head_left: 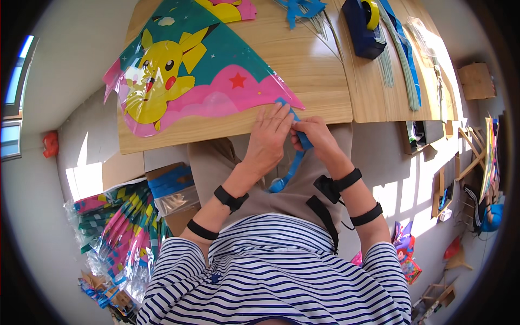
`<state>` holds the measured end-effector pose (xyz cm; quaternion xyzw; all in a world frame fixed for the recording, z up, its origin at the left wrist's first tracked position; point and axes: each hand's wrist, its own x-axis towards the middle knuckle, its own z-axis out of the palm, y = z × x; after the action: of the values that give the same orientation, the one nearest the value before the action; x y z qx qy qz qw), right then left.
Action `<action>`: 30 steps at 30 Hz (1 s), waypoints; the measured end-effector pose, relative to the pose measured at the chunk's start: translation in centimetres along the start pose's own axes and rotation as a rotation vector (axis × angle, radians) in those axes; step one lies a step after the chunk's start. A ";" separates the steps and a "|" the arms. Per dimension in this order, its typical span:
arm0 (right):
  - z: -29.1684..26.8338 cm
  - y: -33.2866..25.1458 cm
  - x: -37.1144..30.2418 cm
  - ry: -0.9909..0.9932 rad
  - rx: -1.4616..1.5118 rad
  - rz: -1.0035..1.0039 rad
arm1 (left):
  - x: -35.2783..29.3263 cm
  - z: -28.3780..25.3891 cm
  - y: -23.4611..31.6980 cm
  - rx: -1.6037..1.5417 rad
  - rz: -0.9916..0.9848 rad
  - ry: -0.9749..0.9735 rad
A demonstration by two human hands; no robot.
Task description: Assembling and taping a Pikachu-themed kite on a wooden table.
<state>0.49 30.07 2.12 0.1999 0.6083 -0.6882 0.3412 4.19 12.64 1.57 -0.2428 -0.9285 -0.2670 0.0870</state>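
Observation:
A printed plastic kite sheet (216,89), teal and pink with a yellow cartoon figure, lies on the wooden table (319,70). Its pointed pink corner is beside my hands at the front edge. My left hand (266,135) rests with fingers stretched out over the blue strip (294,166), near that corner. With thumb and fingers closed, my right hand (319,140) pinches the same strip just past the table edge. One end of the strip shows above my left fingertips; the other hangs down over my lap. My fingers partly hide the strip.
A dark blue tape dispenser (368,46) with a yellow roll stands at the far right. Thin rods (402,59) and blue strips lie beyond it. Below left is a pile of folded kite sheets (116,233), next to a box with blue pieces (170,184).

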 end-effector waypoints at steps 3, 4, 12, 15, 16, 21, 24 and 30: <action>0.0 0.2 0.2 -0.021 0.007 0.003 | 0.2 0.6 -0.2 0.019 -0.010 -0.001; -0.1 0.4 0.4 -0.023 0.012 0.003 | 0.2 0.7 -0.2 0.030 -0.014 -0.004; -0.1 0.6 0.0 0.009 -0.043 -0.012 | 0.5 1.0 -0.1 0.082 -0.038 -0.010; -0.5 0.6 -1.0 0.079 -0.287 -0.063 | 0.5 1.2 0.0 0.101 -0.052 -0.007; -0.7 0.2 -1.9 0.123 -0.493 -0.100 | 0.4 1.3 0.0 0.105 -0.058 -0.003; -1.6 1.3 -3.2 0.373 -1.031 -0.483 | 0.5 1.5 0.3 0.150 -0.061 0.008; -0.7 0.7 -3.5 0.519 -1.143 -0.764 | 0.5 1.4 0.4 0.147 -0.074 0.014; -0.2 0.3 -2.3 0.425 -1.079 -0.781 | 0.6 1.4 0.5 0.134 -0.082 0.016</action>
<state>2.28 30.75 3.44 -0.1006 0.9459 -0.3085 -0.0058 3.86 13.99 0.83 -0.1959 -0.9528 -0.2094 0.0997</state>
